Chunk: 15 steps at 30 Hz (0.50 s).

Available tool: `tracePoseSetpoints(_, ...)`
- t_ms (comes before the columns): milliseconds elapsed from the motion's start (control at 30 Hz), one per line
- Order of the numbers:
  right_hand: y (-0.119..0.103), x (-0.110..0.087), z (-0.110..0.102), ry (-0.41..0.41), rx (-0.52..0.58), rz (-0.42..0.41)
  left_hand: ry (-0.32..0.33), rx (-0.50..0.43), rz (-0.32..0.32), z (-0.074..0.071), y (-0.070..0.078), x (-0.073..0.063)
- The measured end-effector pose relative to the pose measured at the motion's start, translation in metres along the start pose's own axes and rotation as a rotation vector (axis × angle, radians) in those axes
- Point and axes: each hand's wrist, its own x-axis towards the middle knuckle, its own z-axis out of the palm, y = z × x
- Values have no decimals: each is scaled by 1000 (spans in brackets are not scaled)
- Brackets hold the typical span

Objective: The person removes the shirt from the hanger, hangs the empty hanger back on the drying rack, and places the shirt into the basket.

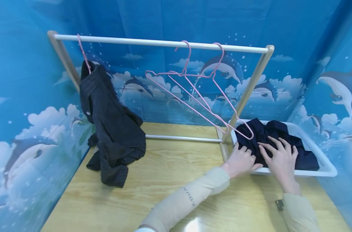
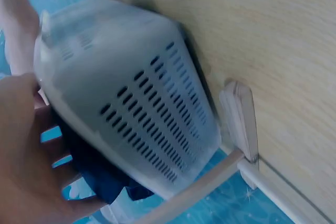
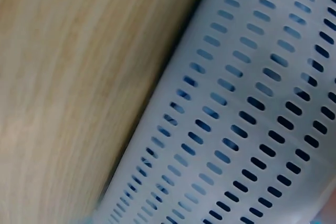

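Dark navy clothing (image 1: 305,158) lies heaped in a white plastic basket (image 1: 328,166) at the right of the table. My left hand (image 1: 241,161) is over the basket's near-left corner, its fingers on the cloth and its thumb stretched to the right. In the left wrist view, the spread fingers of that left hand (image 2: 31,156) reach across the dark cloth (image 2: 94,169) beside the basket wall (image 2: 126,77). To its right, my right hand (image 1: 280,158) rests on the clothing with fingers spread. The right wrist view shows mostly the perforated basket side (image 3: 241,108).
A rack with a white top rail (image 1: 152,42) stands at the back. Two pink hangers (image 1: 187,75) hang bare on it, one reaching over the basket's left edge. A dark shirt (image 1: 112,129) hangs at the left from another pink hanger (image 1: 83,51), its lower part near the wooden table (image 1: 170,167).
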Motion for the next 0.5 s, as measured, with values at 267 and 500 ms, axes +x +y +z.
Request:
tracePoseSetpoints(267,-29,3,-6,297,110,-141,382,-22,-44,-22,-35,-18)
tracePoseSetpoints(500,-84,8,-16,402,192,-266,475,-78,-119,-28,-73,-52)
